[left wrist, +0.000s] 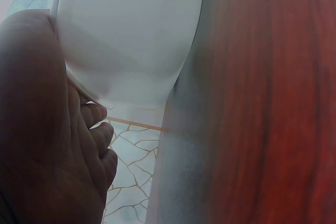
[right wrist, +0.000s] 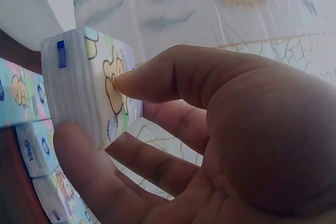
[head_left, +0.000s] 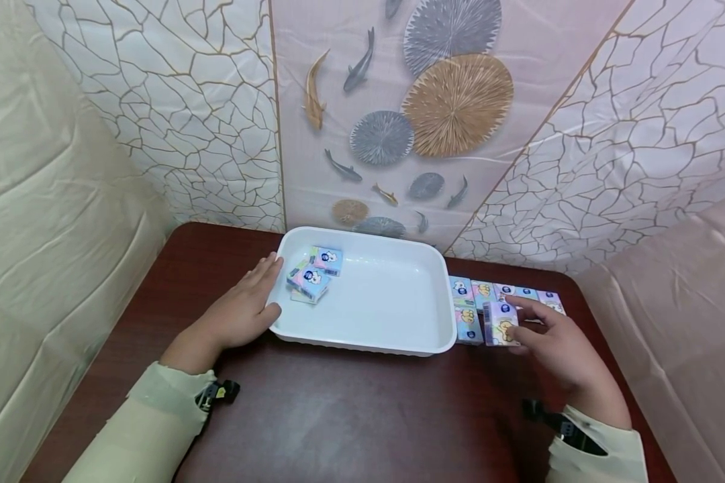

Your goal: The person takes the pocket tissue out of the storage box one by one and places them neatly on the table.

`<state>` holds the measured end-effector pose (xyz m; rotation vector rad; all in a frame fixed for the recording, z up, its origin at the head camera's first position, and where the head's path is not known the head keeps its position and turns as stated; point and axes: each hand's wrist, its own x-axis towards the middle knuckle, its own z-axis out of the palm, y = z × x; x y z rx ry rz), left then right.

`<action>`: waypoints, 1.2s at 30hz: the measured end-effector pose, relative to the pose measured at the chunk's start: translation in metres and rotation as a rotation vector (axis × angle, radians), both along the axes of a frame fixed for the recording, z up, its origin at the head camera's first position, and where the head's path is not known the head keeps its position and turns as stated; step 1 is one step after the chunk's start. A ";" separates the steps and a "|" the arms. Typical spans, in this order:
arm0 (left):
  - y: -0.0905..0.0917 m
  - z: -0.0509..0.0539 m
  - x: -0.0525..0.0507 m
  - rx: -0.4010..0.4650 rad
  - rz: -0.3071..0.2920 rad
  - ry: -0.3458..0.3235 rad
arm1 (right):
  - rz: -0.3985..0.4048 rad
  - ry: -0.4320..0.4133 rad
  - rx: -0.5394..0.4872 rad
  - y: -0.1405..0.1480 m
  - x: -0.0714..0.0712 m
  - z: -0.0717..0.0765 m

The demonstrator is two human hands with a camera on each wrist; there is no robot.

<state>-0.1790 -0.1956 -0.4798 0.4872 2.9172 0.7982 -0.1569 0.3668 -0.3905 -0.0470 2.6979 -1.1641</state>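
Note:
My right hand (head_left: 558,345) pinches a small purple tissue pack (head_left: 500,323) between thumb and fingers, above a group of packs right of the white tray. The right wrist view shows the thumb of the right hand (right wrist: 210,129) on the cartoon-printed face of the held pack (right wrist: 113,85). My left hand (head_left: 242,305) rests with straight fingers against the left rim of the white tray (head_left: 362,345); the left wrist view shows the left hand (left wrist: 52,124) beside the tray wall (left wrist: 126,35). Several packs (head_left: 311,280) lie overlapping in the tray's left part.
Right of the tray, packs stand in a back row (head_left: 483,292), with another pack (head_left: 468,325) in front, touching or nearly touching the tray. The dark red table (head_left: 350,416) extends toward me. Patterned cloth (head_left: 217,121) hangs behind, and plain cloth hangs at both sides.

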 end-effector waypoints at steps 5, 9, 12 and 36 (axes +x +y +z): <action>-0.001 -0.001 0.001 0.003 -0.001 0.003 | -0.018 0.001 -0.012 0.004 -0.001 -0.007; -0.002 0.000 0.001 0.007 -0.002 0.004 | -0.034 -0.007 -0.013 0.006 -0.004 -0.016; -0.002 -0.001 0.001 0.004 -0.002 0.004 | -0.059 -0.029 0.040 0.007 -0.006 -0.021; -0.001 -0.001 0.000 0.001 0.000 -0.002 | -0.089 -0.125 0.145 0.017 -0.027 -0.047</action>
